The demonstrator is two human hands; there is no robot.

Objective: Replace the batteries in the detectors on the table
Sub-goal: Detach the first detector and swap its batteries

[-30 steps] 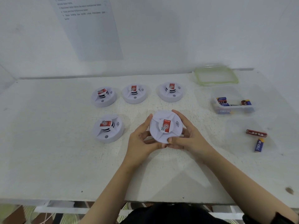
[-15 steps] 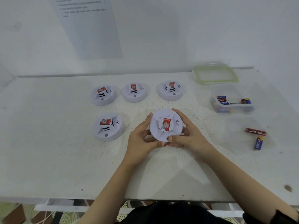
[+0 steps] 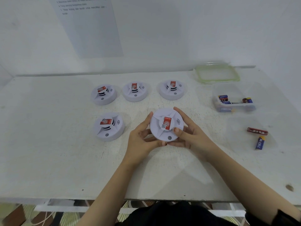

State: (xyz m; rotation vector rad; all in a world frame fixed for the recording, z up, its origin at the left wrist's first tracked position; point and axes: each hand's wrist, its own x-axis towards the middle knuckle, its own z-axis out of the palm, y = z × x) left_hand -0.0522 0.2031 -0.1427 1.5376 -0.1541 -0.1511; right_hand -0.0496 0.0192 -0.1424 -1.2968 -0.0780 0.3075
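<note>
Both hands grip the held detector (image 3: 166,124) above the table (image 3: 48,160): the left hand (image 3: 141,139) wraps its left edge, the right hand (image 3: 190,136) its right, thumb on top. Since the earlier frame, the detector has turned slightly; its grey button now faces the person. Right of it lie two loose batteries (image 3: 259,136); the nearest resting detector (image 3: 108,126) sits left.

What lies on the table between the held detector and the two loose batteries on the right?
Nothing: in the head view, bare table separates the held detector from the loose batteries.
</note>
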